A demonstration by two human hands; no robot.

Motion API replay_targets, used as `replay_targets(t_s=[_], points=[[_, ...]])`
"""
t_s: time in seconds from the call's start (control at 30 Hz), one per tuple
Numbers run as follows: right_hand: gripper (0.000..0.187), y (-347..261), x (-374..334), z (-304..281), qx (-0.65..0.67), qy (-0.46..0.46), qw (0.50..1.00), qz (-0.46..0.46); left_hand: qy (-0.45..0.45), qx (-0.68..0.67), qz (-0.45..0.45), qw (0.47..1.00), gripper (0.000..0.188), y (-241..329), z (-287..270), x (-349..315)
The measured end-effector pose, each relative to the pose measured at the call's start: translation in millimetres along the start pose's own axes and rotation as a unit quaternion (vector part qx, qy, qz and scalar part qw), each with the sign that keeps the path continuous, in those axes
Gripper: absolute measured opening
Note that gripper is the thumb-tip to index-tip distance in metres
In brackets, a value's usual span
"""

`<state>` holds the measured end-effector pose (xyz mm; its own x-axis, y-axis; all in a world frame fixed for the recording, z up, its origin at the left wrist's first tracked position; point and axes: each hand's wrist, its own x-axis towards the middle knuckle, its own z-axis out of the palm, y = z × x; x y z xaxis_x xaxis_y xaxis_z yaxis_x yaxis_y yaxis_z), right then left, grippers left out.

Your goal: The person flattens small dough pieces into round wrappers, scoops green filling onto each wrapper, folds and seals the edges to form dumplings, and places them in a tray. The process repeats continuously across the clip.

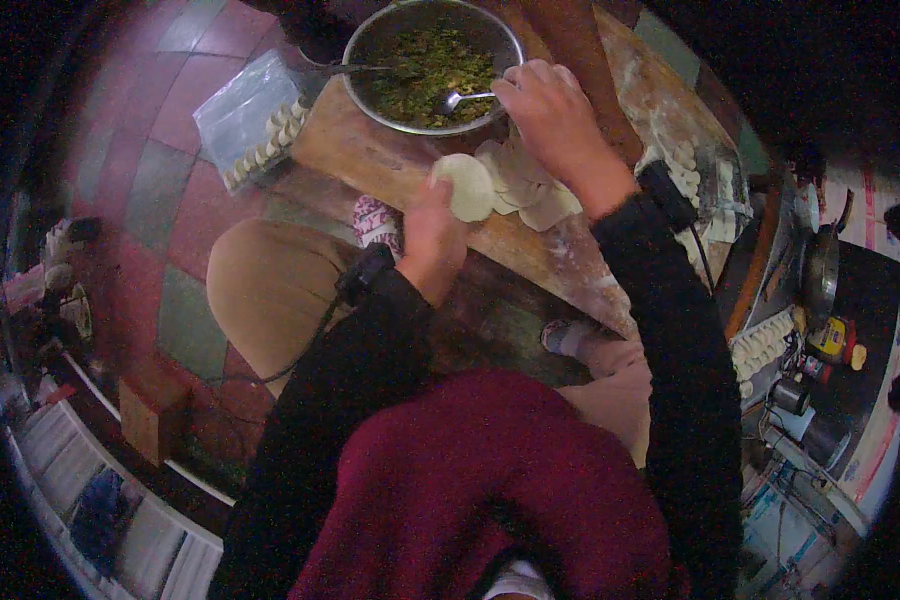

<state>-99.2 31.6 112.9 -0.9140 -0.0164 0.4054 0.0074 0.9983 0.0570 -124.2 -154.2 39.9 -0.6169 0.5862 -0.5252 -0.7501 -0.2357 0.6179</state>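
A round dough wrapper [465, 187] rests in my left hand [436, 235], whose fingers hold its left edge above the wooden board [355, 150]. With my right hand [555, 115] I grip the handle of a spoon [467, 99]; its bowl dips into the chopped green filling [430, 60]. That filling lies in a large metal bowl [433, 130] at the far side of the board. Several more flat wrappers [530, 195] overlap on the board, just under my right wrist.
At the board's left end, a clear plastic-covered tray [250, 105] carries a row of dumplings [268, 148]. Small dough pieces [682, 170] lie on the floured right part. Farther right are more dumplings [762, 345], a pan [822, 270] and a yellow jar [830, 338]. A second utensil handle [355, 68] crosses the bowl's left rim.
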Motion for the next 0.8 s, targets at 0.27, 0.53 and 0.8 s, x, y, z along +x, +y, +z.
replay_targets(t_s=[0.27,0.53,0.8], points=[[0.017,15.2,32.7,20.1,0.002,-0.261,0.965,-0.004,0.09,-0.177,0.071,0.977,0.032,42.0,-6.2,12.0],[0.028,4.8,28.0,11.7,0.104,-0.234,0.965,0.055,0.062,0.014,0.195,0.979,0.03,49.0,-8.2,8.9],[0.029,-37.5,72.8,38.6,0.136,-0.265,0.951,0.087,0.083,-0.181,0.173,0.964,0.031,56.0,2.9,26.5]])
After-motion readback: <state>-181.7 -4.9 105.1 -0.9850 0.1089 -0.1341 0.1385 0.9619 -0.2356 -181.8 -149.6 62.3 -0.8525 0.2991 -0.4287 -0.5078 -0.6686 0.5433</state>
